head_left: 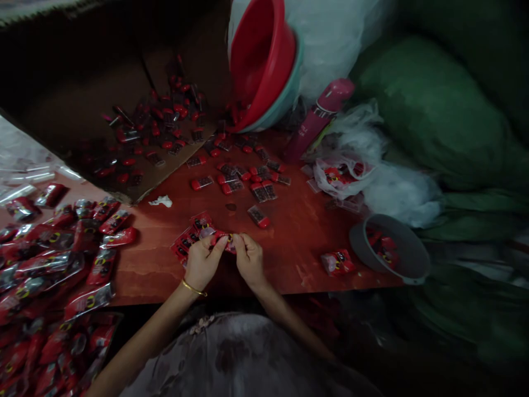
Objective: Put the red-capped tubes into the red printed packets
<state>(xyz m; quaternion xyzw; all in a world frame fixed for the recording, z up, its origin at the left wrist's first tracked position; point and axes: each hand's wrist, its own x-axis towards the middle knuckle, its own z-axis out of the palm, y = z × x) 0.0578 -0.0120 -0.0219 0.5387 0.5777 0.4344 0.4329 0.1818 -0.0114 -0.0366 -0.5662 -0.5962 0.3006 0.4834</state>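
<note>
My left hand (203,261) and my right hand (250,258) meet over the near part of the table. Thumbs and fingertips of both are pinched on a small red printed piece (228,241) with a yellow and black mark; whether it is a card or a packet I cannot tell. Partly covered by my left hand, red printed pieces (184,241) lie flat on the tabletop. Just beyond my right hand rests a small clear case with a red end (258,216). Several similar clear cases (233,179) are scattered farther back.
At the back left, a tipped cardboard box (165,171) spills red-ended cases. Filled red packets (53,248) heap up on the left. A red basin (264,71) and pink flask (309,121) stand behind. On the right are a grey bowl (357,237) and a red packet (338,262).
</note>
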